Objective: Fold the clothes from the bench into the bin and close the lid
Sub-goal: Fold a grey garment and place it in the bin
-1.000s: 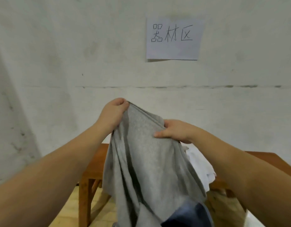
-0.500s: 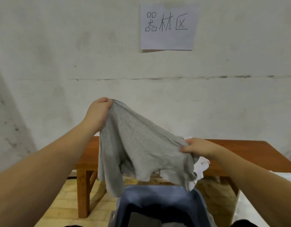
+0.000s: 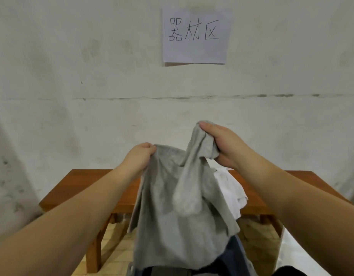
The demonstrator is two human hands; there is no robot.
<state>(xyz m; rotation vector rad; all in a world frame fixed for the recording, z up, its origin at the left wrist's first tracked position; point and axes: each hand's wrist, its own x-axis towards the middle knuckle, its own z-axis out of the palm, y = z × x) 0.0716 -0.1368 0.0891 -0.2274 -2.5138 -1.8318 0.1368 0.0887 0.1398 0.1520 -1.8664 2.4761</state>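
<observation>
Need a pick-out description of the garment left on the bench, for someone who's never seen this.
Find the long wooden bench against the white wall, under the paper sign. On its top, right of middle, lies a crumpled white garment, partly hidden behind the grey garment held up in both hands. It is white and rests on the bench; the grey one hangs in the air.

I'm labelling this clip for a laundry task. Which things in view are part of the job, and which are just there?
Part of the job:
grey garment, gripped by the left hand and right hand
white clothes on the wooden bench
blue bin, partly hidden under the garment

Just there:
paper sign on the wall
</observation>
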